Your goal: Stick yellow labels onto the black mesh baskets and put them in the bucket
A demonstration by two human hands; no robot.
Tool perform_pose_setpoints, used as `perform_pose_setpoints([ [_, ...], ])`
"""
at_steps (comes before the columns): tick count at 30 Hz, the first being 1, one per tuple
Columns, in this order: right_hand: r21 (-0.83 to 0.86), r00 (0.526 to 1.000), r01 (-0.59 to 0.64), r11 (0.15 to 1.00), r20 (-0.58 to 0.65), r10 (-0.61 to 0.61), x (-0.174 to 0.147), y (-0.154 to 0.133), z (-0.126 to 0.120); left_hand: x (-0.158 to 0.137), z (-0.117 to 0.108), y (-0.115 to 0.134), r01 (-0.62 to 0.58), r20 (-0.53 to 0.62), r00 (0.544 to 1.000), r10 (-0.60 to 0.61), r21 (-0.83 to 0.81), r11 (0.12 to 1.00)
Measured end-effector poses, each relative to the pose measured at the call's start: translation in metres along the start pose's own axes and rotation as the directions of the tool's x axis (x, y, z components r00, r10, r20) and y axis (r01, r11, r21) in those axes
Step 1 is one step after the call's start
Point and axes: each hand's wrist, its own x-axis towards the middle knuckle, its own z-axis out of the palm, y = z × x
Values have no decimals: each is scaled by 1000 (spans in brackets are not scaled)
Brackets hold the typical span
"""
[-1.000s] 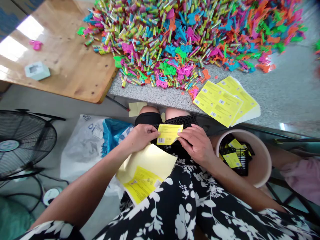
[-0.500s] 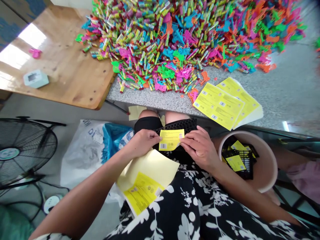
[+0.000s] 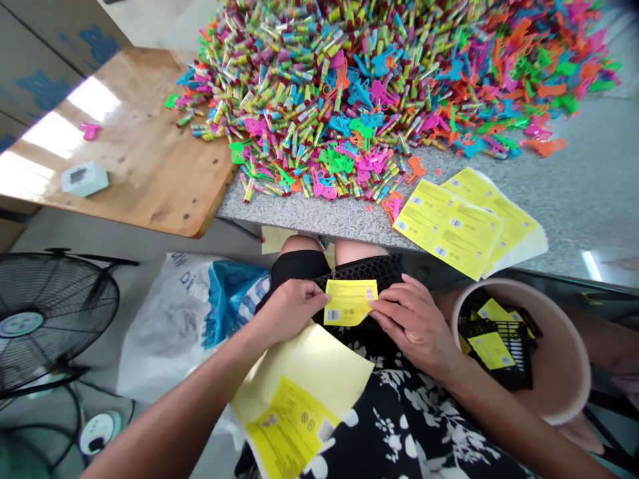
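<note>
I count one yellow sticker [image 3: 351, 301] over the lap [image 3: 394, 416], left hand [image 3: 295, 307] and right hand [image 3: 413, 324] pinching opposite ends, forearms [image 3: 204, 392] angled in, plus one backing sheet [image 3: 314, 359] below and one bucket [image 3: 556, 359] rightward.

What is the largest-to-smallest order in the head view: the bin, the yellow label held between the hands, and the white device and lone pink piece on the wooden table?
1. Bin
2. Yellow label
3. White device
4. Pink piece

Apparent size only; true sizes may differ.
</note>
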Motion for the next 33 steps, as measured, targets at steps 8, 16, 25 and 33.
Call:
perform_pose_setpoints([
  [8, -39, 1000, 12, 999, 23, -11, 0, 2, 0, 1, 3, 4, 17, -10, 1000, -17, 32, 999],
  [16, -72, 996, -3, 997, 93, 9, -1, 3, 0, 1, 7, 3, 30, -54, 998, -28, 49, 998],
  [25, -89, 993, 9, 996, 115, 1, -2, 1, -1, 1, 10, 6, 78, -61, 995, -74, 68, 995],
  [33, -109, 989, 9, 994, 147, 7, -2, 0, -2, 3, 12, 6, 108, -81, 992, -100, 101, 989],
])
